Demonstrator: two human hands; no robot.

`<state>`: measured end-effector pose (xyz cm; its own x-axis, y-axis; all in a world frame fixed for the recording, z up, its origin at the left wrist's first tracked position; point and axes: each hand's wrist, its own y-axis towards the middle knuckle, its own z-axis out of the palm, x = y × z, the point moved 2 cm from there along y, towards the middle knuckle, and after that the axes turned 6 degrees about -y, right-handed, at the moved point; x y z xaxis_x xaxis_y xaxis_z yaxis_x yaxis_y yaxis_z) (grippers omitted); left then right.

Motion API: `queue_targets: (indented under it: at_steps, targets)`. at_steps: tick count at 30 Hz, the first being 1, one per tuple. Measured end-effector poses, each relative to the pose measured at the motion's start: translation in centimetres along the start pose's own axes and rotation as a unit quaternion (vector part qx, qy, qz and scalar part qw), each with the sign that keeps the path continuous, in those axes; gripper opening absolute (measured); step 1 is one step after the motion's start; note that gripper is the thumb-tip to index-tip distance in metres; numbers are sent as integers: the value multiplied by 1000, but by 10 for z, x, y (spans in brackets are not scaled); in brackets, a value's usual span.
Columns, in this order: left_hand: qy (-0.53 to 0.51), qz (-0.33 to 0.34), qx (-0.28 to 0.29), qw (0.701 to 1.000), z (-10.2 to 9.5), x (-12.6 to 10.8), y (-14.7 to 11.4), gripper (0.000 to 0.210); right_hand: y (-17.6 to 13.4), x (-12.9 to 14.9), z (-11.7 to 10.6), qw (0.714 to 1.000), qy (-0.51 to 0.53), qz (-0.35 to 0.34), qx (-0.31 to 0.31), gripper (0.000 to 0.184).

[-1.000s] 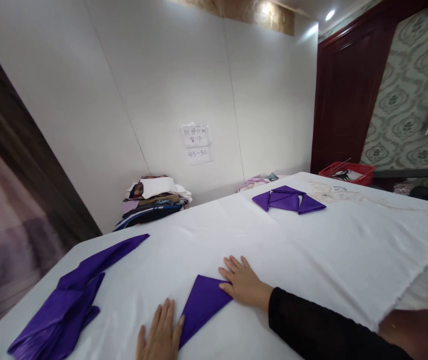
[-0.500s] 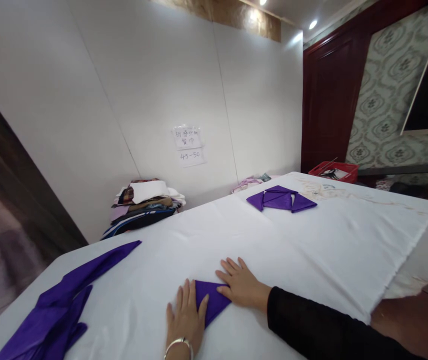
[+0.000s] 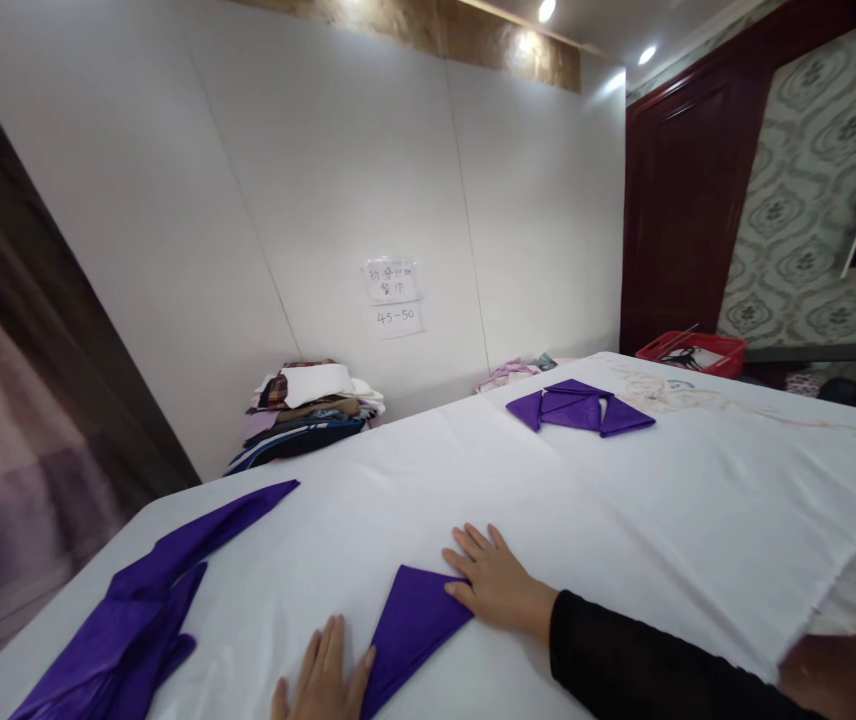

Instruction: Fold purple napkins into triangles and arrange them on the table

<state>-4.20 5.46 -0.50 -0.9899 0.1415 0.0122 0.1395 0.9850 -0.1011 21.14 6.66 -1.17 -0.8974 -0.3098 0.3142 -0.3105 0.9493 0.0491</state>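
A purple cloth napkin point(image 3: 414, 632), folded into a triangle, lies on the white tablecloth point(image 3: 368, 530) between my hands. My right hand point(image 3: 494, 580) rests flat with fingers spread, its thumb touching the napkin's right corner. At the lower edge of the view is my left hand point(image 3: 329, 675), fingers stretched out, with the thumb along the napkin's left edge. The wrist of that hand is out of view. Farther back on the right lie several folded purple napkins point(image 3: 576, 408) close together. On the left is a loose heap of purple cloth point(image 3: 132, 610).
Behind the table's far edge are a stack of folded clothes point(image 3: 315, 405) and some pink cloth point(image 3: 507, 372). A red basket point(image 3: 732, 356) stands beyond the far right corner. Handwritten paper signs point(image 3: 394, 297) hang on the white wall. A dark curtain point(image 3: 45, 300) hangs at left.
My left hand has slid down and left along the napkin, uncovering more of it. My right hand stays at the right corner. The whole view has shifted slightly.
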Motion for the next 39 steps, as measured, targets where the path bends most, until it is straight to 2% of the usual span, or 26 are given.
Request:
queue_targets:
  at_steps: [2,3,5,8,10,12,14,19,21,24,27,30,35,39]
  targets:
    - [-46,-52,-44,997,-9,-10,7,48,0,0,0,1000,-2,-1,0,60]
    - [-59,-57,-69,994,-13,-19,12,51,0,-1,0,1000,-4,-2,0,60]
    - [-55,-12,-97,994,-19,-40,20,56,1,-1,1,1000,-9,-4,-2,59]
    - [-26,71,-72,994,-17,-66,28,57,1,0,1,1000,-17,-4,-9,58]
    - [-23,74,-34,996,-11,-72,30,56,1,1,2,1000,-22,-4,-13,58]
    - [-29,65,-10,997,-6,-72,30,55,0,1,2,1000,-25,-2,-12,58]
    - [-35,64,-10,997,-4,-70,29,55,0,0,0,1000,-26,0,-5,58]
    - [-29,54,-14,998,-5,-71,30,57,8,7,-17,998,-16,8,65,65]
    - [-32,46,-15,998,-4,-71,30,58,17,21,-22,999,-3,0,49,66]
    - [-29,54,-13,998,-2,-71,30,55,30,50,-20,998,23,-49,-13,63]
    - [-2,80,-3,997,-2,-71,28,57,35,68,-8,994,45,-99,-8,63]
    - [11,85,7,996,-3,-71,26,59,33,66,0,990,54,-129,16,64]
    - [8,77,30,997,-2,-71,29,55,25,51,-4,987,44,-148,36,69]
    - [-3,42,16,999,1,-62,28,53,17,44,-8,988,36,-148,30,71]
